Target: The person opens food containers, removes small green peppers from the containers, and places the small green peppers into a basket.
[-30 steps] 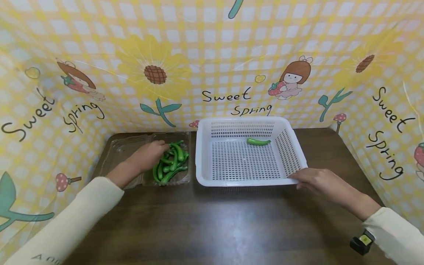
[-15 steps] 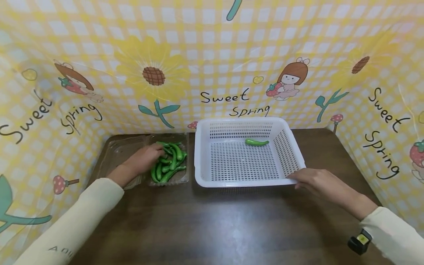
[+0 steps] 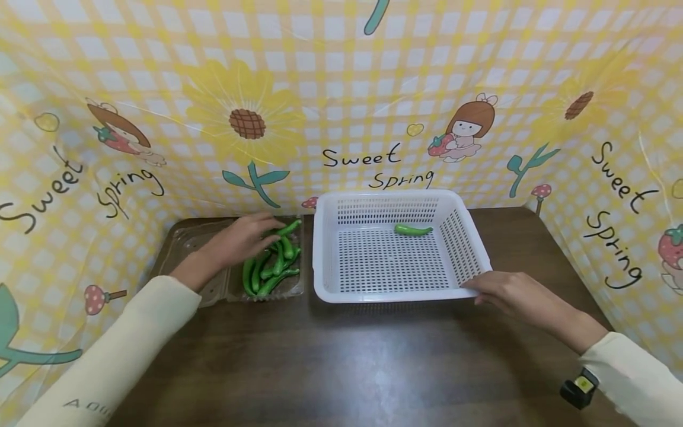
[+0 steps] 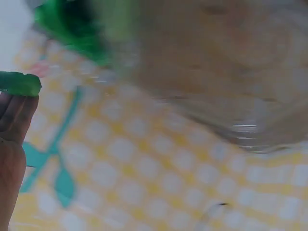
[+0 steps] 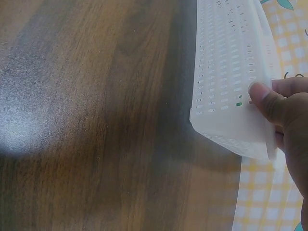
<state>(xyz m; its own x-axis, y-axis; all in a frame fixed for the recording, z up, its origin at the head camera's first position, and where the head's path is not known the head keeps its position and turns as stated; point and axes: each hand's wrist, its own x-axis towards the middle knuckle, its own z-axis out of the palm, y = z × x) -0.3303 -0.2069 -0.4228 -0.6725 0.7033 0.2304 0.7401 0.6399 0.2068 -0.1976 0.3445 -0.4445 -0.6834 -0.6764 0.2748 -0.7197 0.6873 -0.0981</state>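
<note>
My left hand (image 3: 244, 238) pinches a green chili pepper (image 3: 290, 227) just above the clear plastic box (image 3: 296, 289). The left wrist view shows this pepper (image 4: 21, 83) lying across the fingers. Several more green peppers (image 3: 272, 274) are heaped in the box below the hand. To the right stands a white perforated plastic basket (image 3: 397, 295), with one green pepper (image 3: 413, 230) on its floor toward the back. My right hand (image 3: 514, 295) grips the basket's front right corner. In the right wrist view its thumb (image 5: 269, 101) presses the outer wall, with the other fingers over the rim.
The box's transparent lid (image 3: 187, 240) lies folded back to the left, partly behind the left forearm. Brown wooden table (image 3: 341, 362) extends in front of the basket. A yellow checked cloth (image 3: 331, 89) with printed flowers hangs behind and on both sides.
My left hand has reached into the pepper heap, then lifted slightly up and to the right with one pepper. The right hand keeps its hold, and the basket stays put.
</note>
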